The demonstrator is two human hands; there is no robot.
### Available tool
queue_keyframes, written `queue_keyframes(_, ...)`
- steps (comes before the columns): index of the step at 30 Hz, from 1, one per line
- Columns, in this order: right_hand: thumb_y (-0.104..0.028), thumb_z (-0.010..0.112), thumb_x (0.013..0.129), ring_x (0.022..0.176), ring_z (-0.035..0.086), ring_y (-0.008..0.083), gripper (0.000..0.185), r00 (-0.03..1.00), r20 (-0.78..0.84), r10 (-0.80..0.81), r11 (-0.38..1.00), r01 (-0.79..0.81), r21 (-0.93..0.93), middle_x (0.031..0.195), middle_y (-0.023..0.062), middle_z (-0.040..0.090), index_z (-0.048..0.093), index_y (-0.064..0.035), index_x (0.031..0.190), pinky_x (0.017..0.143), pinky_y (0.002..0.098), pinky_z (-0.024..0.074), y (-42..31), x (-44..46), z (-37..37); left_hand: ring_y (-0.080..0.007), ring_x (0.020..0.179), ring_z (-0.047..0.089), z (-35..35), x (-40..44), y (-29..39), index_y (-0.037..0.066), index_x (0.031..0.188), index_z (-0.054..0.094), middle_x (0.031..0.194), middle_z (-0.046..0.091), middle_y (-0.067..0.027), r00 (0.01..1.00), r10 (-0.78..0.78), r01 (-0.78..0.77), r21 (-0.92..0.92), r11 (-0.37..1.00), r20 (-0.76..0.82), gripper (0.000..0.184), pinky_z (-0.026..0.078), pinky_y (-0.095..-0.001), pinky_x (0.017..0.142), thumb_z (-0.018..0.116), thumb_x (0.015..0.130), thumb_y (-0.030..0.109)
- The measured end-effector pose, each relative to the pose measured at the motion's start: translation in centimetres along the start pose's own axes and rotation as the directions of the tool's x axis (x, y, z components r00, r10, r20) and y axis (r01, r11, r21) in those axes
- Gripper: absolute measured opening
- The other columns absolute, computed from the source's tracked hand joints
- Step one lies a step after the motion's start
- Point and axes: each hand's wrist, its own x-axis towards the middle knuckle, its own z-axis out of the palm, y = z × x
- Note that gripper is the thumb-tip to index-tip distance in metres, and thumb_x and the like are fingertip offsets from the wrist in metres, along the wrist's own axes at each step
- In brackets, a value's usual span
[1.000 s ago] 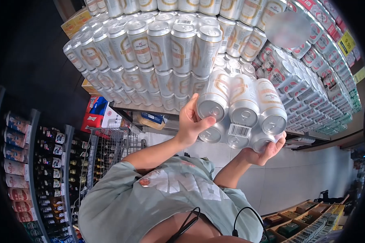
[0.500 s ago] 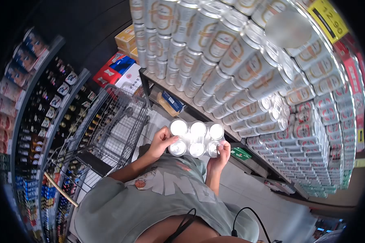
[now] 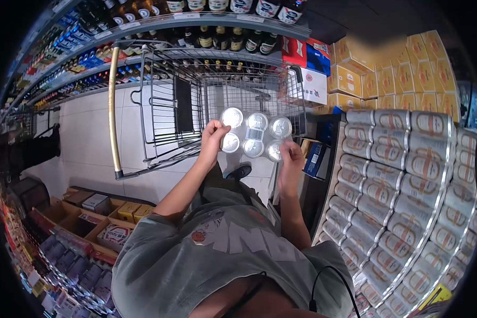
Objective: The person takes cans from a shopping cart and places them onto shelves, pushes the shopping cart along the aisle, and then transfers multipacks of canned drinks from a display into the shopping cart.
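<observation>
A shrink-wrapped pack of silver cans (image 3: pixel 255 133) is held out in front of my body with the can tops facing up, and a barcode shows in its middle. My left hand (image 3: pixel 213 139) grips its left edge, thumb on top. At the lower right corner, my right hand (image 3: pixel 291 159) is closed on the wrap, fingers bent. Just beyond the pack, and partly behind it, stands a wire shopping cart (image 3: pixel 183 106). From this angle I cannot tell whether the pack overlaps the cart's rim or only appears to.
Stacked silver cans (image 3: pixel 392 175) fill the right side. Yellow boxes (image 3: pixel 405 79) are piled at the back right, near a white carton (image 3: pixel 311 87). A shelf of bottles (image 3: pixel 222 40) runs behind the cart. Compartmented boxes (image 3: pixel 93 222) stand at lower left.
My body has turned left, away from the can stack, bringing the cart from the left to directly ahead. The pack has stayed in both hands.
</observation>
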Motion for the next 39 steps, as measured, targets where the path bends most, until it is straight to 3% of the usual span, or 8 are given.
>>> queue_keyframes(1,0.002,0.066,0.085,0.095,0.055,0.0109,0.018,0.998,0.032,0.062,0.998,-0.062,-0.007,0.100,0.0035,0.061,0.062,-0.0027,0.102,0.087,0.0249,0.0423,1.8,2.1,1.5,-0.0033,0.066,0.043,-0.9,2.5,-0.6,0.014,0.079,0.047,0.073,0.046,0.0068,0.995,0.088,-0.093,-0.090,0.992,-0.055,0.018,0.034,-0.0214,0.058,0.062,0.087,0.007)
queue_keyframes(7,-0.003,0.064,0.082,0.088,0.056,0.0118,0.017,0.951,0.039,0.308,0.951,-0.307,-0.038,0.095,0.0028,0.062,0.065,-0.0021,0.099,0.081,0.0248,0.0437,16.0,14.0,10.6,-0.0196,0.072,0.057,-7.4,16.0,0.3,0.013,0.099,0.048,0.087,0.055,-0.0041,0.893,-0.365,0.280,-0.309,0.909,-0.264,0.027,0.049,-0.0397,0.057,0.063,0.076,0.014)
queue_keyframes(12,-0.010,0.061,0.081,0.080,0.059,0.0133,0.020,0.823,-0.171,0.542,0.837,-0.546,0.031,0.093,0.0038,0.063,0.066,-0.0025,0.099,0.072,0.0243,0.0458,26.8,22.1,17.0,-0.0185,0.066,0.052,-12.5,28.8,-6.0,0.013,0.081,0.049,0.076,0.051,-0.0035,0.793,-0.442,0.209,-0.493,0.844,-0.420,0.022,0.037,-0.0361,0.047,0.060,0.066,0.000)
queue_keyframes(17,-0.012,0.060,0.082,0.100,0.059,0.0186,0.032,0.837,-0.192,0.513,0.852,-0.523,-0.003,0.108,0.0073,0.063,0.064,0.0005,0.111,0.085,0.0283,0.0454,33.6,26.1,18.5,-0.0126,0.070,0.047,-15.2,35.9,-10.3,0.011,0.080,0.049,0.077,0.051,-0.0006,0.807,-0.348,0.077,-0.499,0.863,-0.477,0.020,0.039,-0.0287,0.065,0.060,0.066,0.001)
queue_keyframes(27,-0.010,0.061,0.082,0.114,0.052,0.0189,0.044,0.818,-0.048,0.573,0.813,-0.574,-0.093,0.120,0.0062,0.059,0.056,-0.0025,0.126,0.099,0.0315,0.0370,36.3,28.8,19.1,-0.0124,0.076,0.047,-17.3,41.1,-13.8,0.009,0.085,0.049,0.083,0.051,-0.0020,0.793,-0.209,0.092,-0.226,0.970,-0.572,0.022,0.040,-0.0279,0.070,0.065,0.070,0.012)
queue_keyframes(32,0.000,0.060,0.083,0.117,0.049,0.0164,0.055,0.927,0.145,0.345,0.881,-0.266,-0.391,0.128,0.0111,0.053,0.044,-0.0012,0.135,0.096,0.0288,0.0400,34.1,26.4,17.0,-0.0261,0.110,0.054,-16.2,39.3,-12.5,-0.003,0.123,0.045,0.118,0.053,-0.0197,0.819,-0.060,0.038,-0.051,0.998,-0.570,0.059,0.045,-0.0357,0.092,0.070,0.074,0.018)
queue_keyframes(36,-0.005,0.060,0.086,0.105,0.057,0.0144,0.046,0.908,0.126,0.401,0.797,-0.277,-0.536,0.122,0.0093,0.058,0.049,-0.0019,0.131,0.084,0.0282,0.0473,31.0,23.1,12.3,-0.0407,0.129,0.040,-15.4,37.0,-14.0,-0.011,0.136,0.036,0.134,0.043,-0.0316,0.763,0.115,0.212,0.415,0.885,-0.636,0.080,0.032,-0.0423,0.111,0.073,0.073,0.022)
queue_keyframes(39,-0.014,0.061,0.091,0.097,0.061,0.0138,0.034,0.871,0.290,0.396,0.911,-0.334,-0.242,0.111,0.0037,0.063,0.056,-0.0083,0.123,0.079,0.0285,0.0488,26.2,18.1,8.3,-0.0421,0.129,0.037,-13.2,32.5,-13.1,-0.009,0.134,0.039,0.130,0.046,-0.0298,0.790,0.282,0.176,0.642,0.746,-0.544,0.073,0.027,-0.0468,0.111,0.072,0.073,0.014)
